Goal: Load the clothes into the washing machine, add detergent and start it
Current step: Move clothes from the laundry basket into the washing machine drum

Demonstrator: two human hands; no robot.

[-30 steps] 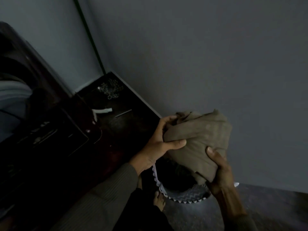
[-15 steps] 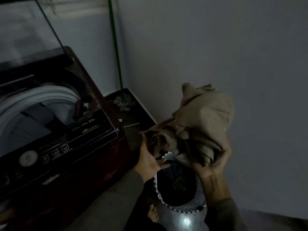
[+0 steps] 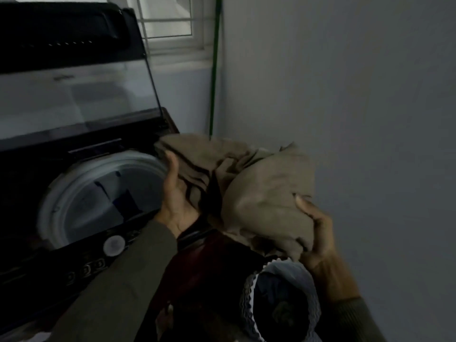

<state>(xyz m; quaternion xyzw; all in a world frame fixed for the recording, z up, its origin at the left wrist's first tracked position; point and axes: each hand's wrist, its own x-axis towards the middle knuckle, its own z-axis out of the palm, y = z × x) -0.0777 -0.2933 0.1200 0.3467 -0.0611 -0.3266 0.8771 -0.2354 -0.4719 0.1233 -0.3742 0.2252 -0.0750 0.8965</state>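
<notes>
Bundle of tan clothes point(image 3: 249, 191), crumpled and folded over itself, held in the air between both of my hands at the centre of the view. My left hand point(image 3: 176, 197) grips the bundle's 9 o'clock end, thumb pointing up along the folds and fingers hidden under the cloth. My right hand point(image 3: 318, 230) grips the 4 o'clock corner, thumb pressed on top and fingers curled round the underside. Both arms wear long, dull sleeves.

At 9 o'clock from the bundle sits the washing machine point(image 3: 37, 272), a dark top-loader. Its glass lid point(image 3: 74, 99) stands raised and tilted back. The round, pale-rimmed drum opening point(image 3: 81, 183) lies uncovered, with something dark lying inside. The cloth's left tip hangs just over the drum rim's 2 o'clock edge. A white dial point(image 3: 114, 245) and a row of small buttons point(image 3: 86, 269) run along the front panel, at 6 o'clock from the drum.

At 6 o'clock from the bundle stands a laundry basket point(image 3: 249, 299) with a zigzag-patterned rim; its contents are too dark to tell. A window point(image 3: 170, 23) shows at 12 o'clock, a green pole point(image 3: 214, 70) upright in the corner beside it, and a plain grey wall point(image 3: 357, 107) fills 3 o'clock.
</notes>
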